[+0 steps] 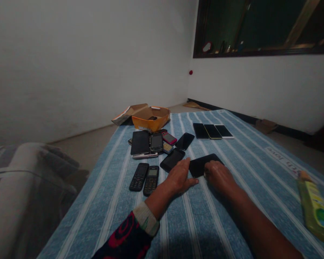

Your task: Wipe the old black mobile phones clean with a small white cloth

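A black smartphone (pixel 201 164) lies face up on the blue striped cloth, between my hands. My left hand (pixel 179 177) rests at its near left edge, thumb apart and fingers stretched out. My right hand (pixel 219 176) is closed over its right part, fingers curled; whatever is in them, if anything, is hidden. Just beyond my left hand lies another dark smartphone (pixel 172 160), with a further black one (pixel 185 141) behind it. Two keypad phones, one (pixel 139 177) and another (pixel 151 180), lie side by side to the left of my left hand.
Farther left is a pile with a black tablet-like device (pixel 140 142), a grey phone (pixel 156 142) and a pink phone (pixel 169 138). Behind it stands an open orange box (pixel 151 124). Three smartphones (pixel 212 131) lie in a row, back right. A yellow-green bottle (pixel 315 210) lies far right.
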### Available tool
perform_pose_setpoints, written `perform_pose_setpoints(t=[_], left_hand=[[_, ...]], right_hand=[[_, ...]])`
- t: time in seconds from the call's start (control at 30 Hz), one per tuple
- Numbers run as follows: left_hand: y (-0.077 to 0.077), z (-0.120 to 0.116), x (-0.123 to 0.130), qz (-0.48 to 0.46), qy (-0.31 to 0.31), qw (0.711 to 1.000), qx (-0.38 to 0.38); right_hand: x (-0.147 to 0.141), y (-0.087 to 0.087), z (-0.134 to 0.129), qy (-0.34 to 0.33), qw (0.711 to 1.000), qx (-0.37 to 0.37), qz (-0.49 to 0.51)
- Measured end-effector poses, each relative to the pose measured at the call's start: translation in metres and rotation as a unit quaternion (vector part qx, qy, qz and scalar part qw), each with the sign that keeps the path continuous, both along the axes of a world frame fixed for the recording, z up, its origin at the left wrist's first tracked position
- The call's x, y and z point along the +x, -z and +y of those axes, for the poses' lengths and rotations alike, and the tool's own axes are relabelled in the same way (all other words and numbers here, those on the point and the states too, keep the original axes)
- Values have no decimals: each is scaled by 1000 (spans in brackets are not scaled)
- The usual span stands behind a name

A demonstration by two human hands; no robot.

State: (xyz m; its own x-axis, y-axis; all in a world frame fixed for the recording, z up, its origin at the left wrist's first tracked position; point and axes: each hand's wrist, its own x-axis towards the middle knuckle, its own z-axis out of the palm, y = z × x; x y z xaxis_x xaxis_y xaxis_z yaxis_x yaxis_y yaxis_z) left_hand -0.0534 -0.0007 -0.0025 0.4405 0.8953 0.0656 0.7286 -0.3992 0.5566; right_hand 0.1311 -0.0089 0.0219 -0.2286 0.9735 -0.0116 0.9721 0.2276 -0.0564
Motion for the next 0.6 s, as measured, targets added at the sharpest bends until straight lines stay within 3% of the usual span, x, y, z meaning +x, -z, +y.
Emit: perform_pose_setpoints(t=[0.2, 0.43, 0.6], left_hand=[[-2, -3, 4, 20, -19, 1000, 14], [-8, -8, 10, 39, -48, 998, 16], [-10, -9, 11, 37, -47, 998, 22]], right_hand=[[5, -3, -1, 43, 999, 28, -7], [-19, 10, -12, -51, 994, 64, 74], [-11, 13, -7, -20, 996, 62, 53]])
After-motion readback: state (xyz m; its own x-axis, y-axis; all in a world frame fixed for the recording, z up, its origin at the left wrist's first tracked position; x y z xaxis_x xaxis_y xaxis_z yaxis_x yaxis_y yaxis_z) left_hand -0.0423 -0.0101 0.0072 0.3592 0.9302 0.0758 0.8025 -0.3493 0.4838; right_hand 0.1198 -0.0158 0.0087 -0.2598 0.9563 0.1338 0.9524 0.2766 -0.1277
